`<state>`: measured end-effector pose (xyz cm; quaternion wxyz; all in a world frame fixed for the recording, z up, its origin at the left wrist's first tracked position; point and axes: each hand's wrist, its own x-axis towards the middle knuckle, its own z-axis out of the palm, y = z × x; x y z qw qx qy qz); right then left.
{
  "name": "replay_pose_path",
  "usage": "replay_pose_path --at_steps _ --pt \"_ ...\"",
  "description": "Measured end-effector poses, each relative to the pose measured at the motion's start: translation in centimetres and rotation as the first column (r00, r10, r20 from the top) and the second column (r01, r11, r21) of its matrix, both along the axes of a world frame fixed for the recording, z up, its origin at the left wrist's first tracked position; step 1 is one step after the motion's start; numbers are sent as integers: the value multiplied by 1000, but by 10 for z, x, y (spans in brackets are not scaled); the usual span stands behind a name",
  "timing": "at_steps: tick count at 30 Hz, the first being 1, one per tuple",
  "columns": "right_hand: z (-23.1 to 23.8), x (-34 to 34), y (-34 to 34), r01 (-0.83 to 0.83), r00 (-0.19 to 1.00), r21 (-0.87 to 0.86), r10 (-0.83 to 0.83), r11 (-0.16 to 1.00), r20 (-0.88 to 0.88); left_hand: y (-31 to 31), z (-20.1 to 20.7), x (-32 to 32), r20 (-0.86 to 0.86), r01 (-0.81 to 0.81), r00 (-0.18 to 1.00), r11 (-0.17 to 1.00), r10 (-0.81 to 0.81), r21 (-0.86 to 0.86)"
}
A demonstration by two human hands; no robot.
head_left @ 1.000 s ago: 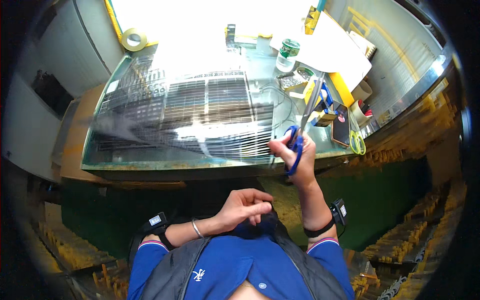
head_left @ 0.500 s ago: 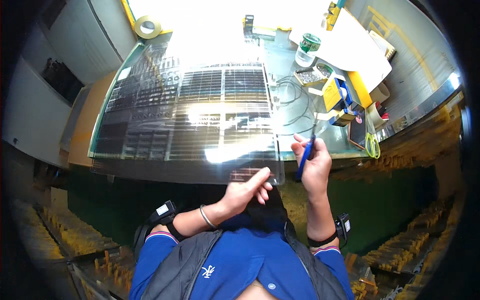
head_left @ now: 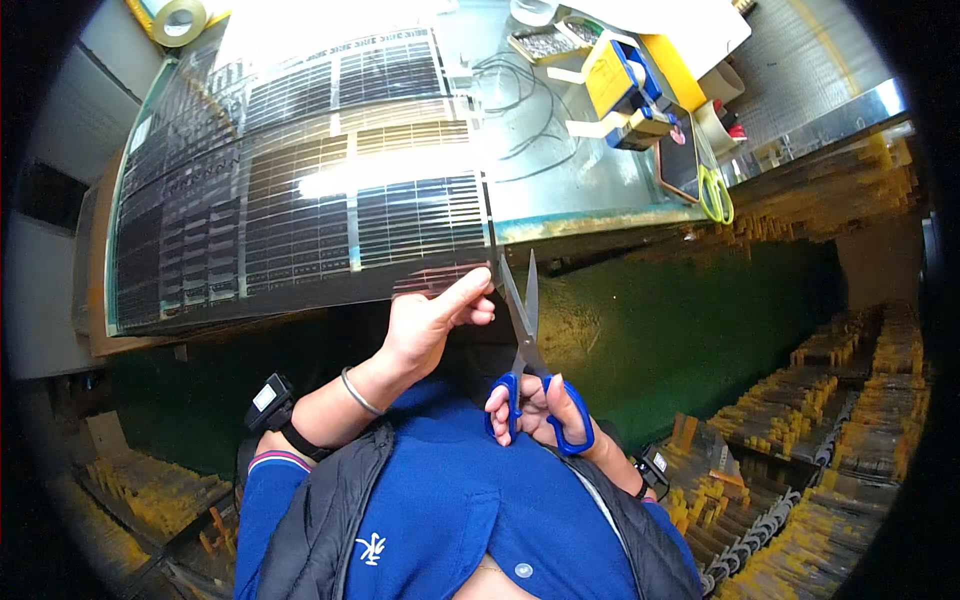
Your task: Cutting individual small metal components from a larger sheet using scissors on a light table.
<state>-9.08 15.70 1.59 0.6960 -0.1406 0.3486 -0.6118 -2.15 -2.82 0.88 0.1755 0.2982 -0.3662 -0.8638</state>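
A large dark, glossy see-through film sheet (head_left: 300, 225) with printed grid patterns lies over the table and hangs past its near edge. My left hand (head_left: 425, 325) pinches it at the near right corner, thumb on top and fingers curled beneath. Blue-handled scissors (head_left: 527, 345) are in my right hand (head_left: 541, 408), with thumb and fingers through the loops. Their blades stand apart and point away from me, just right of the sheet's corner. Whether a blade touches the film I cannot tell.
On the glass-topped table (head_left: 590, 190), a blue and yellow tape dispenser (head_left: 625, 95) stands at the right. Yellow-green scissors (head_left: 715, 193) lie at its edge. Thin dark cables (head_left: 520, 85) curl beside the sheet. A tape roll (head_left: 180, 22) sits at far left, and a small tray (head_left: 550, 42) at the back.
My right hand has come down and left toward my body, and the scissors' blades are now spread. My left hand keeps its pinch on the film. The view has shifted, so the table sits higher.
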Motion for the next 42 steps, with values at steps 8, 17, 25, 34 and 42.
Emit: replay_pose_path --at_steps 8,17,25,34,42 --pt "-5 -2 6 23 965 3 -23 1000 260 8 -4 -10 43 66 997 998 -65 -10" --pt "4 2 2 84 993 225 -64 971 -94 12 -7 -12 53 26 998 994 -20 -108" --pt "17 14 -9 238 916 350 -89 906 -392 12 -5 -9 34 80 997 986 -76 -145" --pt "11 14 -8 299 872 371 -94 879 -480 15 -6 -2 60 108 993 983 -101 -146" --pt "13 11 -8 302 853 390 -64 870 -517 16 -3 3 75 129 990 983 -120 -133"
